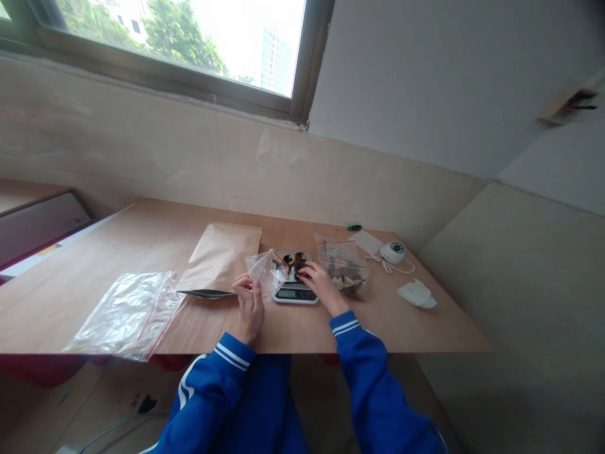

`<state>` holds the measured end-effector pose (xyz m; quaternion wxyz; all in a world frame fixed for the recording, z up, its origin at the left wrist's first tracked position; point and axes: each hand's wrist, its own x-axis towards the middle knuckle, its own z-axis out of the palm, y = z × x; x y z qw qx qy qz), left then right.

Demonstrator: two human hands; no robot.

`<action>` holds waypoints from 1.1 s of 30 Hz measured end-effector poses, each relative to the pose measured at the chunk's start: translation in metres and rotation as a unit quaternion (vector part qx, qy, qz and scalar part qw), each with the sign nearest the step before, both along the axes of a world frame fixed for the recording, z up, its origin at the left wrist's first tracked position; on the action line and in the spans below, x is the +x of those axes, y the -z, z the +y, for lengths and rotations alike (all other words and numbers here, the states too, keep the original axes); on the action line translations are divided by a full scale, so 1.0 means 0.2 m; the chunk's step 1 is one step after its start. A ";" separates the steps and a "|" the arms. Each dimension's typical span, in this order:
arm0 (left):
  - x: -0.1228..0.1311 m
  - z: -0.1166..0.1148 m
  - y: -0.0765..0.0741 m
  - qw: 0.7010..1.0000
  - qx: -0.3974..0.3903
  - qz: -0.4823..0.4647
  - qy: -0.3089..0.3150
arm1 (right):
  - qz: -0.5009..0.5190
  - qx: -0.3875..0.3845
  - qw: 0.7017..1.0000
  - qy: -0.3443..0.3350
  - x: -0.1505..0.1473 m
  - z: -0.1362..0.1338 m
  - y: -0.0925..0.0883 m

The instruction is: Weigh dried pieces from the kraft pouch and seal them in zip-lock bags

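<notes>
My left hand (250, 302) pinches the edge of a small clear zip bag (267, 270), which leans over the left side of a kitchen scale (296, 295). Dark dried pieces (288, 259), looking like dried mushrooms, lie on the scale's platform. My right hand (322, 284) reaches onto the platform from the right, its fingertips closed on one dark dried piece (299, 268). Just right of the scale lie filled zip bags (352, 279) with similar brown pieces. The scale's display faces me, but its digits are too small to read.
A brown paper pouch (224, 252) lies left of the scale, with a stack of clear zip bags (125, 309) farther left. At the right are a white dome camera (393, 252) with its cable, a crumpled white tissue (418, 294) and a green-handled tool (354, 227). A wall borders the table's back.
</notes>
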<state>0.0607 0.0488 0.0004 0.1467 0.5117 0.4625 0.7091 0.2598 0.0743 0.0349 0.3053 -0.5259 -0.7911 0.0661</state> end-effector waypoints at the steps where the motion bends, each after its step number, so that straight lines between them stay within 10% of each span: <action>1: 0.00 0.00 0.00 1.000 0.000 -0.001 0.000 | 0.016 0.000 1.000 0.002 0.01 0.00 0.00; 14: 0.00 0.00 -0.01 1.000 -0.009 0.009 0.010 | 0.382 -0.037 0.921 0.072 0.00 0.06 -0.01; 23: 0.00 0.00 0.00 0.999 -0.022 0.004 0.024 | 0.544 -0.113 0.831 0.019 -0.15 -0.05 -0.22; 33: 0.00 -0.03 -0.01 0.997 -0.009 0.017 0.074 | 0.291 -0.113 0.945 -0.092 -0.32 -0.14 -0.26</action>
